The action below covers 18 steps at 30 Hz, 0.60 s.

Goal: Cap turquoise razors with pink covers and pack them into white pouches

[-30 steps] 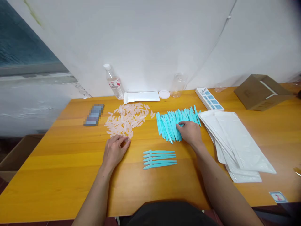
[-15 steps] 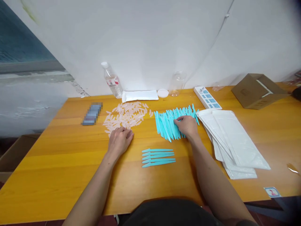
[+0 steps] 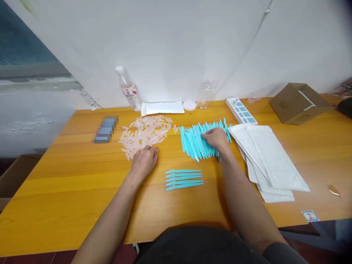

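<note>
My right hand [image 3: 216, 138] reaches over a dense pile of slim turquoise eyebrow razors [image 3: 192, 141], thumb and forefinger pinched together on one among the others. To the left, my left hand [image 3: 145, 160] rests on the table at the near edge of a scatter of small pale pink pieces [image 3: 145, 132], which look like blade caps. Its fingers curl under, so whatever may be inside them is hidden. Between my forearms, several turquoise razors [image 3: 184, 179] lie in a neat row, roughly parallel, heads pointing left.
White padded envelopes [image 3: 275, 157] overlap on the right. Along the wall stand a water bottle [image 3: 129, 91], a white packet [image 3: 162, 108], a round lid [image 3: 189, 105], a clear jar [image 3: 206, 95], a power strip [image 3: 242, 111] and a cardboard box [image 3: 297, 104]. A blurred phone [image 3: 106, 129] lies left.
The view has shifted slightly. My left hand has moved a little to the right and turned inward. My right hand stays at the razor pile, its fingers still pinched.
</note>
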### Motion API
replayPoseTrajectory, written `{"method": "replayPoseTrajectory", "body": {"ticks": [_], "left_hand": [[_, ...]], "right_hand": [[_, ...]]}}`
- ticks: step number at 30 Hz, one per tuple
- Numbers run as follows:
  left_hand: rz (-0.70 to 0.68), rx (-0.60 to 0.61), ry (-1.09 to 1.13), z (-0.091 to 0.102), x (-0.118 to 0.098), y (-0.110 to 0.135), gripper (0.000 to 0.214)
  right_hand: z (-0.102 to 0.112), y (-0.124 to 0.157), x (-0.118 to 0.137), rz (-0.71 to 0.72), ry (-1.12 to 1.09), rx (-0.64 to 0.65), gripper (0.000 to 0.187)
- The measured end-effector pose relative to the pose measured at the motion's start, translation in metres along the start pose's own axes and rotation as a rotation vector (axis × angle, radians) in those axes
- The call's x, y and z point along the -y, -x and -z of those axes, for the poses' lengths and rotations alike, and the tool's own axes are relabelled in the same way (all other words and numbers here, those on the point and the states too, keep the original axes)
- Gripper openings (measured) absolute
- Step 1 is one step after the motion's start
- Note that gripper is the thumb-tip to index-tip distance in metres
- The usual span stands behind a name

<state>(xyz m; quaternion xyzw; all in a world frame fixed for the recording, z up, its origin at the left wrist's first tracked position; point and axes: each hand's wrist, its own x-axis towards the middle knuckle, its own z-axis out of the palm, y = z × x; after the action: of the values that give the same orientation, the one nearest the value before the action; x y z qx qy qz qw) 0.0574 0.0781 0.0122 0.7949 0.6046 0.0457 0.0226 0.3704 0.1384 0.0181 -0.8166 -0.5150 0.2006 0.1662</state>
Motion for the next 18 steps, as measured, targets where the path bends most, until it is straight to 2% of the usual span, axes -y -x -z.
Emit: {"method": "replayPoseTrajectory", "body": {"ticks": [3, 6, 8, 11, 12, 15, 18], "left_hand": [[-0.013, 0.01, 0.038, 0.003, -0.001, 0.0, 0.031], [-0.034, -0.012, 0.172, 0.005, 0.0, 0.002, 0.031], [-0.009, -0.018, 0.354, 0.006, 0.003, 0.005, 0.027], [0.13, -0.001, 0.803, 0.007, 0.009, 0.01, 0.026], [0.192, 0.008, 0.979, 0.006, 0.01, 0.012, 0.031], [0.353, -0.003, 1.43, 0.004, 0.009, 0.018, 0.04], [0.481, -0.086, 1.656, -0.003, 0.001, 0.022, 0.042]], "right_hand": [[-0.001, -0.003, 0.001, -0.003, -0.017, -0.006, 0.018], [0.0, -0.005, 0.001, 0.004, -0.109, 0.017, 0.016], [0.004, -0.003, 0.0, 0.024, -0.174, 0.054, 0.017], [0.017, 0.006, 0.0, 0.092, -0.28, 0.125, 0.026], [0.021, 0.011, 0.0, 0.127, -0.352, 0.181, 0.03], [0.03, 0.031, -0.001, 0.236, -0.637, 0.496, 0.035], [0.026, 0.05, -0.002, 0.305, -0.686, 0.727, 0.04]]}}
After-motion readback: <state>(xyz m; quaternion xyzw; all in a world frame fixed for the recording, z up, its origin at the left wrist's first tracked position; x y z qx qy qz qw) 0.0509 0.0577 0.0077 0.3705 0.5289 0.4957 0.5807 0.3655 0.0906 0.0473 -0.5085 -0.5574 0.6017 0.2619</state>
